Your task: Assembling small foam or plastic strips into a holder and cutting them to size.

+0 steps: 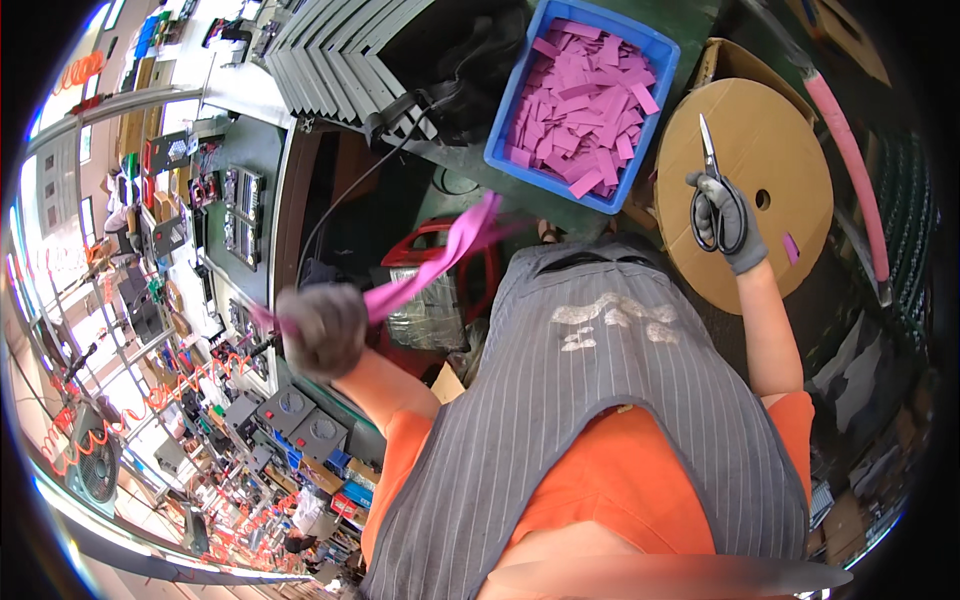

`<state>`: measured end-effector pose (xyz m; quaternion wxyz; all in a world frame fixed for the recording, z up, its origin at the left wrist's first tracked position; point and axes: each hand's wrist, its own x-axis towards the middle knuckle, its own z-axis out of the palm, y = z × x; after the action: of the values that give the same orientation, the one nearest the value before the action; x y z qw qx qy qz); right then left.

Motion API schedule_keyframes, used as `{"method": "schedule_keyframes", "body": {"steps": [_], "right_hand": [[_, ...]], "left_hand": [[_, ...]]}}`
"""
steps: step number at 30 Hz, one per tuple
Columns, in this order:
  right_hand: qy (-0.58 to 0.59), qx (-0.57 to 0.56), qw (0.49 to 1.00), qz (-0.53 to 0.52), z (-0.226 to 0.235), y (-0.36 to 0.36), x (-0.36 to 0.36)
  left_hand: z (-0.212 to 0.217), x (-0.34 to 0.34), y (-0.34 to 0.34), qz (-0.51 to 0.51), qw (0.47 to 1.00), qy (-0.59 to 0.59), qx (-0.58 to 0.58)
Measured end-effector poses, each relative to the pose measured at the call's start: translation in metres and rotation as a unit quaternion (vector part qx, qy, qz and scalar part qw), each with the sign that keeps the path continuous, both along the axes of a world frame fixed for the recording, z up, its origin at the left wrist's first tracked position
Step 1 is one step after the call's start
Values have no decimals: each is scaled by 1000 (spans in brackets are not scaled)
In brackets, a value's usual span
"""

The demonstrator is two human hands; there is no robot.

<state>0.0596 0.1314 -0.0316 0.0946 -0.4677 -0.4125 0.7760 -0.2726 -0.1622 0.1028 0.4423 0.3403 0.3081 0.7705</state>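
Looking down from the head camera, the left hand (pixel 322 328), in a grey work glove, is closed tight around one end of a pink strip (pixel 440 262). The hand is blurred, so how the single fingers lie cannot be told, but it is plainly clamped on the strip. From that fist the strip runs up and to the right in a slanting line, its long axis pointing from the left hand toward the blue bin (pixel 505 140). Its far end is smeared, and whether it hangs free or is caught on something cannot be told.

The right hand (pixel 728 222), also gloved in grey, is wrapped around the black loop handles of a pair of scissors (pixel 712 190). The blades (pixel 708 148) stand nearly upright and look shut, pointing away from the body over a round cardboard disc (pixel 745 200) with a small hole near its middle. A small pink scrap (pixel 790 247) lies on the disc just right of the hand.

The two hands are well apart, with the grey striped apron (pixel 600 400) between them. The strip lies wholly on the left side; its far end is the part closest to the scissors, yet a clear gap remains. The left hand alone is on the strip.

The blue bin, heaped with short cut pink pieces (pixel 580 100), sits between the hands and farther out. A thick pink tube (pixel 850 140) curves past the right of the disc.
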Motion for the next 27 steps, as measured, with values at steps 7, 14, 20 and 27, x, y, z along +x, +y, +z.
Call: {"method": "schedule_keyframes", "body": {"steps": [7, 14, 20, 27], "right_hand": [[67, -4, 994, 84, 24, -5, -40], [219, -38, 968, 116, 77, -29, -100], [137, 68, 979, 135, 76, -23, -105], [116, 155, 979, 54, 70, 4, -101]], "left_hand": [[11, 1, -1, -26, 992, 116, 50], [-55, 78, 99, -155, 899, 16, -410], [-74, 101, 114, -204, 906, -34, -369], [-78, 93, 117, -253, 894, -32, -369]]}}
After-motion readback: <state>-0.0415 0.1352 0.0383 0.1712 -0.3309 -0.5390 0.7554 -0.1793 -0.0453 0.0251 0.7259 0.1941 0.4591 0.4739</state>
